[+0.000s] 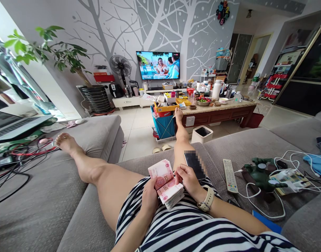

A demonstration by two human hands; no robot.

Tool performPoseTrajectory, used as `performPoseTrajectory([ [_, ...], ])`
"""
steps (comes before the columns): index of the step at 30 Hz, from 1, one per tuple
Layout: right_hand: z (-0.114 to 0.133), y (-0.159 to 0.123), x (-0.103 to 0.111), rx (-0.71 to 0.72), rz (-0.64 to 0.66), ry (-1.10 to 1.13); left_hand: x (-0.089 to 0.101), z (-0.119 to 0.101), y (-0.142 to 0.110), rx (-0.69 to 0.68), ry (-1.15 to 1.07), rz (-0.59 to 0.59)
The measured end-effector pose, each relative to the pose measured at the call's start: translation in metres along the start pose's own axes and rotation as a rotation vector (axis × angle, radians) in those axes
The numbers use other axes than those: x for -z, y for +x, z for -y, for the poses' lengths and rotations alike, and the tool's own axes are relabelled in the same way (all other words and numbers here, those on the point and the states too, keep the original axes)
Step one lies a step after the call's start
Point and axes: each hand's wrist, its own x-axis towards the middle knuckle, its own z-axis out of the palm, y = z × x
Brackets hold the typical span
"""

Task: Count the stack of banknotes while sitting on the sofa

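A thick stack of pink banknotes (pixel 168 186) rests in my lap on the striped dress. My left hand (pixel 149 196) is wrapped round the stack's left side and holds it. My right hand (pixel 189 179), with a pale watch on its wrist, pinches the stack's right edge, and the top note is bent upward. A dark phone (pixel 194 163) lies on my right thigh just beyond the right hand.
I sit on a grey sofa (pixel 45 210) with legs stretched out. A white remote (pixel 229 175), a green toy fist (pixel 260 175) and white cables lie to my right. Ahead stand a cluttered coffee table (pixel 220 108), a white bin (pixel 202 134) and a TV (pixel 157 65).
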Motion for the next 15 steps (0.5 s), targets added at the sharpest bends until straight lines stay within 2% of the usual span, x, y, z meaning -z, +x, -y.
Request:
performPoseTrajectory([
  [5,-0.0069,0.0044,0.0016,0.021,-0.065,-0.002,0.0021,0.0079,0.0027,0.129,-0.159,0.098],
  [8,-0.0091,0.0063,0.0022,0.023,-0.098,-0.011,0.0007,0.0049,-0.0007,0.117,-0.14,0.12],
  [15,-0.0067,0.0047,0.0018,0.031,-0.058,-0.054,-0.0022,0.0017,-0.0053,0.108,-0.123,0.158],
])
